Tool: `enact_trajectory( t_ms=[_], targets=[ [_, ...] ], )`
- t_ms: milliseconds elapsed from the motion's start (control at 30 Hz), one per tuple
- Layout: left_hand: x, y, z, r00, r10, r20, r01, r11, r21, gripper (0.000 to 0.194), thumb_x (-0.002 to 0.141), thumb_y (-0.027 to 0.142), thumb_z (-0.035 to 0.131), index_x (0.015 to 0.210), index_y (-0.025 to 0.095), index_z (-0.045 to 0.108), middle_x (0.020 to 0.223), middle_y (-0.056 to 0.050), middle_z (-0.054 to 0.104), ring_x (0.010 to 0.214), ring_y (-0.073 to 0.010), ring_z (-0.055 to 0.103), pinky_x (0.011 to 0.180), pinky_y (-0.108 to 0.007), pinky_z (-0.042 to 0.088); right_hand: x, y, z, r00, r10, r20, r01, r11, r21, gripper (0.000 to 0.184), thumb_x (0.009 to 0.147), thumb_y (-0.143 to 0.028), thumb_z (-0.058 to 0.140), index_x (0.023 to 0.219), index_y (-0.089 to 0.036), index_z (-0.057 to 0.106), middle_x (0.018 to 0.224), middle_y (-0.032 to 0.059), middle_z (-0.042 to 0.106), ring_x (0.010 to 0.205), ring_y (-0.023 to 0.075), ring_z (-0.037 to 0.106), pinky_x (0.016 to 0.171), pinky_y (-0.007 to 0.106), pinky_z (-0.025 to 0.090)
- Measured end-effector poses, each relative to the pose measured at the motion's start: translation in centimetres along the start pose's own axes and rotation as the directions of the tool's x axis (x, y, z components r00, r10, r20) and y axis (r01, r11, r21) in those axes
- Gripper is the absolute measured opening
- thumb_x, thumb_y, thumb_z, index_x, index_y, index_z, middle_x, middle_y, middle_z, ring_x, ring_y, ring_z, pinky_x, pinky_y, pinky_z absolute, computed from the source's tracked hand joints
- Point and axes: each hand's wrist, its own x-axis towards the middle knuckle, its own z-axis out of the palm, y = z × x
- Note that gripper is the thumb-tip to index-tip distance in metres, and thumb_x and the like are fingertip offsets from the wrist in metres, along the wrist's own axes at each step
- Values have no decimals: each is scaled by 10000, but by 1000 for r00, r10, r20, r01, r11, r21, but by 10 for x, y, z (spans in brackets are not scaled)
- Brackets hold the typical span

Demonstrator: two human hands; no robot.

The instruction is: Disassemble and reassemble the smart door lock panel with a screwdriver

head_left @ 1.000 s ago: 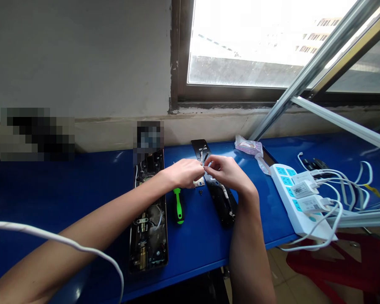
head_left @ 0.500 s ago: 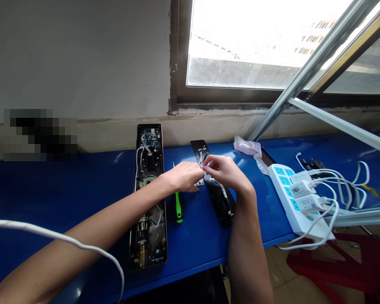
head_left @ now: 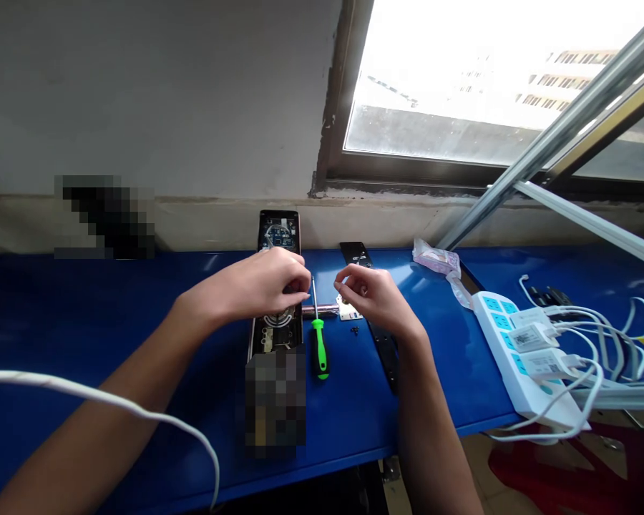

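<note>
My left hand [head_left: 262,286] hovers over the opened black device housing [head_left: 298,236], its fingers curled and thumb close to them; what it holds, if anything, is too small to make out. My right hand [head_left: 376,297] is above the long black cover panel [head_left: 386,357], thumb and fingertips pinched together, contents hidden. Between the hands lies a screwdriver [head_left: 319,350] with a green and black handle. Beside it are a small whitish plate [head_left: 348,309] and several tiny dark screws [head_left: 355,330]. A circuit board [head_left: 280,236] shows in the housing's far end.
A white power strip [head_left: 501,343] with plugged-in chargers and white cables stands on the right of the blue table [head_left: 193,443]. A plastic bag [head_left: 434,257] lies near the wall. A metal frame bar [head_left: 488,193] slants across the right. A white cable [head_left: 112,404] crosses my left forearm.
My hands have come apart: the left has moved left from the cover panel to over the housing, and the right stays by the panel. The view has shifted slightly left.
</note>
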Motion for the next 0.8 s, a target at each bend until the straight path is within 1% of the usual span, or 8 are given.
enact_trajectory(
  t_ms=[133,200,300,433,600,800],
  targets=[
    [-27,-21,-5,997,-65,-40,63,998,-31,182,926,239,632,919,237,814,942,-7,748,799,-138,666,716,-249,478,4,-16,21,994,-106,-24,105,994,-27,133,959,-316,575,903,-230,660,639,-47,575,569,100,475,590,240,390],
    [-36,-26,-4,996,-82,-40,80,995,-51,194,929,268,625,906,240,816,941,-6,757,804,-142,674,724,-250,487,5,-19,29,989,-143,-30,141,989,-53,125,960,-304,567,907,-234,657,641,-45,582,575,103,480,608,245,398],
    [-43,-27,-4,997,-74,-1,74,995,-72,197,931,280,623,912,242,816,931,-7,762,807,-145,682,737,-251,491,5,-19,38,983,-178,-45,173,979,-105,127,957,-305,567,900,-236,657,645,-40,595,569,106,484,619,253,406],
    [-44,-27,-2,998,-47,48,50,996,-68,161,908,279,652,926,243,808,911,-10,759,804,-155,680,737,-258,481,6,-14,44,979,-194,-64,181,968,-174,140,966,-317,562,906,-235,659,641,-39,604,553,106,485,616,258,411],
    [-40,-30,4,998,9,58,-7,999,-38,130,889,268,666,884,222,787,876,-35,750,797,-176,675,734,-274,464,7,-10,49,978,-196,-75,174,957,-232,139,971,-315,567,911,-235,663,639,-36,617,549,108,499,603,258,408],
    [-36,-31,6,998,24,60,-25,999,25,102,888,216,664,869,233,763,874,-18,737,809,-175,669,728,-285,438,6,-7,54,979,-199,-41,182,948,-263,128,973,-302,569,934,-235,672,664,-36,639,543,102,522,595,251,412]
  ],
)
